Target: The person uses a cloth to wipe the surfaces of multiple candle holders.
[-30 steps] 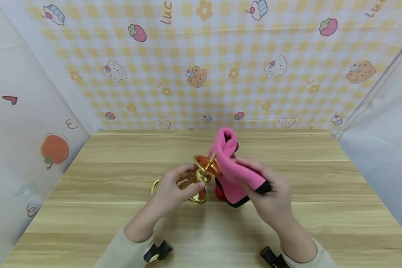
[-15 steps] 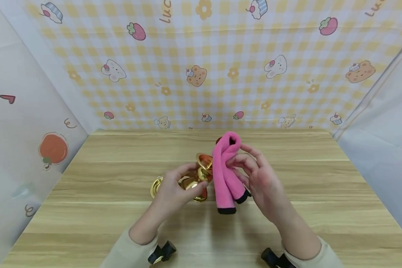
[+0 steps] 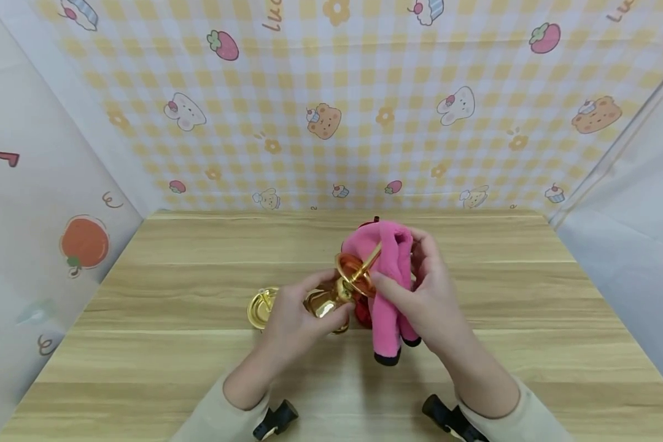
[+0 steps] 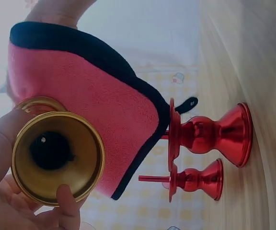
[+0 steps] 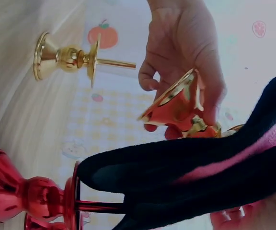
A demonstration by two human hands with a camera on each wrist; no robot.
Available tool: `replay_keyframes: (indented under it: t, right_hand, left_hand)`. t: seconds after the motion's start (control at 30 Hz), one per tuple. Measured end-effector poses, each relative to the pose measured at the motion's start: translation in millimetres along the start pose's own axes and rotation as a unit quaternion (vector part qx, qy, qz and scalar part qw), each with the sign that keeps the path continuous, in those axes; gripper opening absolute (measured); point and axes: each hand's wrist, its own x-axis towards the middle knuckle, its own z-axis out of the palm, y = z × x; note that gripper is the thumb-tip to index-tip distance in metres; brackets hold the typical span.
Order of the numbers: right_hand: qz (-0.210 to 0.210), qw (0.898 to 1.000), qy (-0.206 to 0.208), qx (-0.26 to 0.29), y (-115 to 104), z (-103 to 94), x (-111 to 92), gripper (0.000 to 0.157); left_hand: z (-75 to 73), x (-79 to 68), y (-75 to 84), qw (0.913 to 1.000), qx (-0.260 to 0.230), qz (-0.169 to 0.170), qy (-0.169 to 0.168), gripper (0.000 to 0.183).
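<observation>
A shiny gold candle holder (image 3: 323, 302) is tilted in my left hand (image 3: 293, 316), fingers and thumb around its waist. In the left wrist view its hollow base (image 4: 87, 143) faces the camera. My right hand (image 3: 433, 307) grips a pink cloth (image 3: 385, 319) with black edging, folded and hanging down. The cloth lies against the holder's dish, beside its thin stem (image 3: 372, 255). The thumb of the right hand is on the cloth near the dish rim. A second gold candle holder (image 5: 71, 57) stands upright on the table, left of my left hand.
Two red candle holders, a larger one (image 4: 231, 136) and a smaller one (image 4: 212, 179), stand on the wooden table (image 3: 171, 368) behind the cloth, mostly hidden in the head view. A patterned curtain (image 3: 243, 123) hangs at the back edge.
The cloth, spread wide a second ago, then folded over, now hangs folded by the dish. My right fingers, loose half a second ago, now grip it. The left hand and holder have shifted slightly right.
</observation>
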Motion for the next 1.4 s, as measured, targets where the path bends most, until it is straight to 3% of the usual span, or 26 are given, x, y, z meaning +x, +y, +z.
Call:
replay_keyframes:
  t: [0.17, 0.3, 0.4, 0.53, 0.73, 0.87, 1.1, 1.27, 1.4]
  right_hand:
    - [-0.019, 0.997, 0.072, -0.010, 6.7, -1.1, 0.5, 0.037]
    - [-0.040, 0.994, 0.105, -0.011, 12.7, -1.1, 0.5, 0.025]
    - [-0.034, 0.995, 0.096, 0.018, 15.6, -2.5, 2.1, 0.024]
    - [-0.019, 0.997, 0.043, 0.055, 20.0, -10.4, 5.7, 0.030]
    - [-0.025, 0.997, -0.008, 0.068, 26.6, -16.9, 6.7, 0.033]
    - [-0.021, 0.994, 0.012, 0.104, 28.1, -14.7, 6.0, 0.024]
    - [-0.029, 0.985, 0.060, 0.157, 24.6, -11.3, 2.4, 0.023]
    - [-0.048, 0.976, 0.101, 0.187, 22.4, -10.4, -0.5, 0.024]
    - [-0.098, 0.964, 0.122, 0.215, 23.2, -6.8, -1.9, 0.028]
  left_hand:
    - [-0.1, -0.6, -0.3, 0.9990, -0.028, -0.033, -0.006, 0.041]
    - [0.0, -1.1, -0.9, 0.9953, -0.065, -0.072, 0.006, 0.046]
    - [-0.5, -1.0, 0.0, 0.9935, -0.083, -0.076, 0.016, 0.049]
    - [-0.9, -0.3, -1.5, 0.9924, -0.099, -0.070, 0.021, 0.052]
    - [-0.5, -1.7, -6.0, 0.9880, -0.120, -0.092, 0.032, 0.045]
    - [-0.6, -1.1, -7.7, 0.9803, -0.166, -0.097, 0.043, 0.041]
    - [-5.3, 1.0, -9.7, 0.9673, -0.229, -0.097, 0.048, 0.040]
    - [-7.2, 0.6, -10.9, 0.9677, -0.234, -0.088, 0.030, 0.039]
    - [-8.4, 0.5, -10.5, 0.9679, -0.239, -0.073, 0.024, 0.037]
